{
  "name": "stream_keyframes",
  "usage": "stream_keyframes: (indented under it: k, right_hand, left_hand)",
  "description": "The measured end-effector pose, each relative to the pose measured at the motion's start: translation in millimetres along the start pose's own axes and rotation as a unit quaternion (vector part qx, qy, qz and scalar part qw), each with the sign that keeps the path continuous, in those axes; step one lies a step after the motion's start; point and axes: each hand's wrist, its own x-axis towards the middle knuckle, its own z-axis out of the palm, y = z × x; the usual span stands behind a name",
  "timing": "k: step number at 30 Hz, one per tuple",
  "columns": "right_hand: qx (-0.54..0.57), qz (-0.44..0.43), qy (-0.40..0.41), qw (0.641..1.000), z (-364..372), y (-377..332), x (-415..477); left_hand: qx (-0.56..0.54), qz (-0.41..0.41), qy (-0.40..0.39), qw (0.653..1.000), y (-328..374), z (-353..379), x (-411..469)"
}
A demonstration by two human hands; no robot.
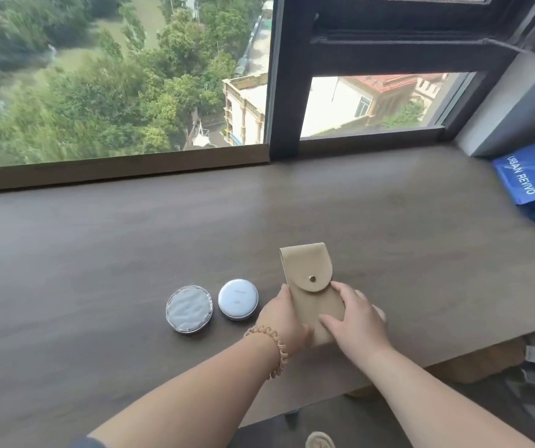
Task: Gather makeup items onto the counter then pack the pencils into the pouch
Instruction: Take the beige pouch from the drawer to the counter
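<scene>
Pouch [311,289], beige, soft matte fabric or faux leather, held between both hands above the near part of the counter [130,240]; whether its lower end rests on the surface cannot be told. Form: slim oblong sleeve with a rounded flap folded down over the front, fastened by one small brass-coloured snap at the flap's tip. Long axis runs nearly straight away from the person, leaning slightly to the left at the far end; flap end points toward the window [120,76], bottom end toward the person. Left hand [284,321]: fingers curled round the pouch's left edge and lower corner, gripping it; a beaded bracelet [272,347] of pale amber beads on the wrist. Right hand [353,318]: closed on the pouch's right side, thumb laid across the lower front face, fingers wrapped behind. Counter: wide, dark grey-brown wood-grain slab, matte, running along the window. Round compact [238,299]: pale blue-white lid, smooth, faint lettering, lying flat just left of the left hand. Second round case [189,309]: clear or silver rim, crinkled silvery top, just beside the compact on its left, not touching. Blue shopping bag [532,179]: glossy, white lettering "URBAN REVIVO", far right end of the counter, well apart from the pouch
</scene>
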Motion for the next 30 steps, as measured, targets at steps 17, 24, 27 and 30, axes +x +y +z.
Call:
stream_keyframes:
  k: [17,24,27,30]
  right_hand:
    - [-0.138,-0.212,0.018,0.967,4.6,47.0,55.1]
    - [-0.049,-0.356,0.033,0.933,14.4,-23.8,28.3]
    - [-0.024,-0.408,0.000,0.913,18.5,-65.7,-2.9]
    - [-0.014,-0.455,-0.020,0.890,26.4,-107.6,-38.3]
  left_hand:
    - [0.077,-0.164,0.138,0.974,32.6,56.4,12.3]
    - [0.182,-0.147,0.288,0.929,9.9,10.6,-47.0]
    - [0.188,-0.169,0.345,0.904,-8.1,-13.7,-83.2]
    - [0.210,-0.204,0.379,0.878,-29.7,-38.8,-128.9]
